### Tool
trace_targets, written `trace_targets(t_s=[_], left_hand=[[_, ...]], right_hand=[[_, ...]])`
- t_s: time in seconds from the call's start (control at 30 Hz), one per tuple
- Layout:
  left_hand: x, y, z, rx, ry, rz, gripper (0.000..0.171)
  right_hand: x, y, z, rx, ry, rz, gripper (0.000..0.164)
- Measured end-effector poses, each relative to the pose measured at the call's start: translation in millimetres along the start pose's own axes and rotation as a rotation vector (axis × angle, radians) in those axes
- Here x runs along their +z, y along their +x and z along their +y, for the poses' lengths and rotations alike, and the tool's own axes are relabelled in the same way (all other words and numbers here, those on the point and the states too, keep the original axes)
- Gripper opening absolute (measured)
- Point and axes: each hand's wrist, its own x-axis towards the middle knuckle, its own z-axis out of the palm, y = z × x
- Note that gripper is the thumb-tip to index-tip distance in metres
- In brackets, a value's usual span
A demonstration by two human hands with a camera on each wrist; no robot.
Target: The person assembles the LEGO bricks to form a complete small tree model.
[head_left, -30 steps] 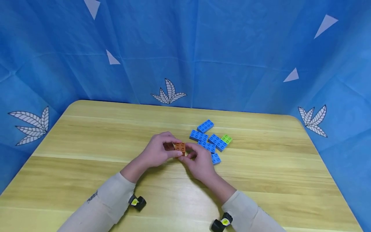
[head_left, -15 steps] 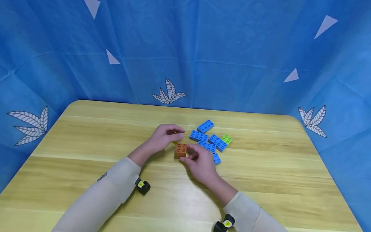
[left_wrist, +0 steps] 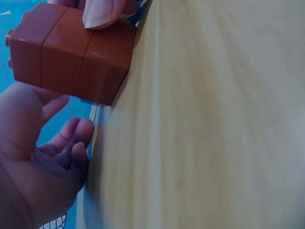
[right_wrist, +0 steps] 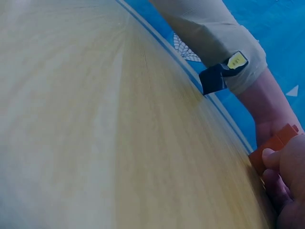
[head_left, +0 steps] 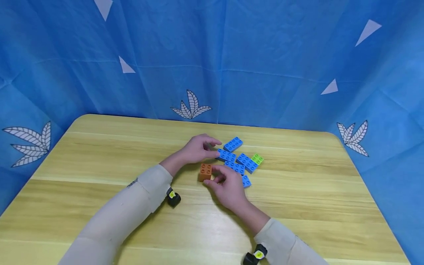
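In the head view my right hand (head_left: 230, 187) pinches a stack of orange-brown toy building bricks (head_left: 205, 173) between thumb and fingers, studs up. Seen from the left wrist, this stack (left_wrist: 71, 52) has three layers and stands on the wooden table, with the right thumb on its side. My left hand (head_left: 198, 150) is beyond the stack, thumb and fingers spread apart. Its thumb tip overlaps the left end of a blue brick (head_left: 228, 155). From the right wrist, part of the stack (right_wrist: 267, 153) shows behind the right thumb.
More blue bricks lie close by: one at the back (head_left: 233, 144), one beside a lime green brick (head_left: 257, 159), and one (head_left: 246, 181) partly hidden by the right hand. The wooden table (head_left: 314, 191) ends at a blue curtain (head_left: 265, 73).
My left hand has let go of the orange-brown stack and moved away and right, to the blue bricks. The right hand keeps its hold on the stack in nearly the same place.
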Motion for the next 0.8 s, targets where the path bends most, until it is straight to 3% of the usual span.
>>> trace_targets(t_s=[0.37, 0.6, 0.8], left_hand=[[0.3, 0.4, 2.3, -0.017, 0.105, 0.004, 0.024], [3.3, 1.7, 2.5, 0.033, 0.096, -0.016, 0.036], [3.4, 1.5, 3.6, 0.026, 0.114, 0.004, 0.025]], right_hand=[[-1.6, -0.5, -0.4, 0.000, 0.000, -0.014, 0.036], [-3.6, -1.4, -2.4, 0.009, 0.000, -0.018, 0.035], [-3.6, -0.8, -4.5, 0.013, 0.009, -0.023, 0.035]])
